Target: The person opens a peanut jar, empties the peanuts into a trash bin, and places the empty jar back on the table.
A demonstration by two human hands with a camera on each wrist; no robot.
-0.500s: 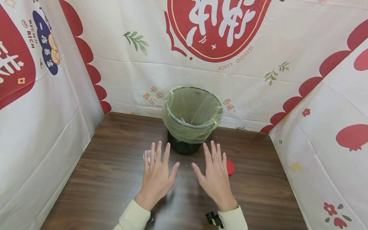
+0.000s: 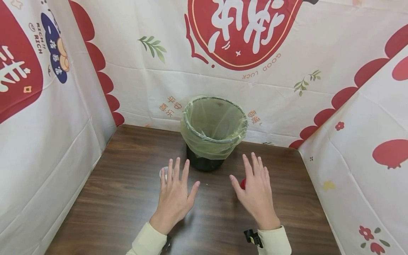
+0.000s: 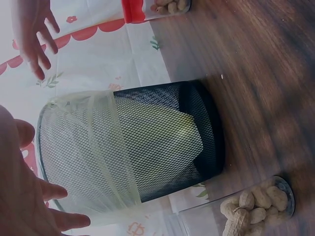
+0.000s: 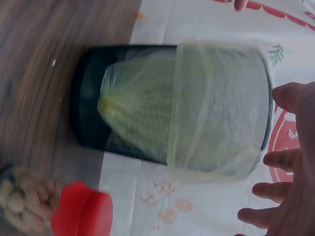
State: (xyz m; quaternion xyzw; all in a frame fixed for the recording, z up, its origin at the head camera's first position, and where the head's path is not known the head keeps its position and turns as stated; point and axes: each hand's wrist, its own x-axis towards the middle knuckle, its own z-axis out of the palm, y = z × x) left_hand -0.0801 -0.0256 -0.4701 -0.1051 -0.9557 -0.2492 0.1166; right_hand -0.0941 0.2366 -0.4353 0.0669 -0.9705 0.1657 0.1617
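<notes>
Both hands hover over the table with fingers spread and nothing in them. My left hand (image 2: 174, 198) is in front of a clear jar (image 2: 165, 173), partly hidden by its fingers; peanuts (image 3: 253, 211) lie in the bottom of that jar in the left wrist view. My right hand (image 2: 257, 194) overlaps a red lid (image 2: 243, 183) in the head view. The right wrist view shows this red lid (image 4: 81, 211) on a second jar, with peanuts (image 4: 29, 199) inside. Between and beyond the hands stands a black mesh trash bin (image 2: 205, 163), lined with a pale green plastic bag (image 2: 210, 148).
The dark wood-grain table (image 2: 121, 205) is bounded by printed white cloth (image 2: 127, 85) at the back and both sides. A tiny light crumb (image 2: 206, 184) lies in front of the bin. A dark wrist device (image 2: 253, 238) sits at my right cuff.
My right hand has moved to the right, and now covers most of the red lid from the head view. My left hand stays almost where it was.
</notes>
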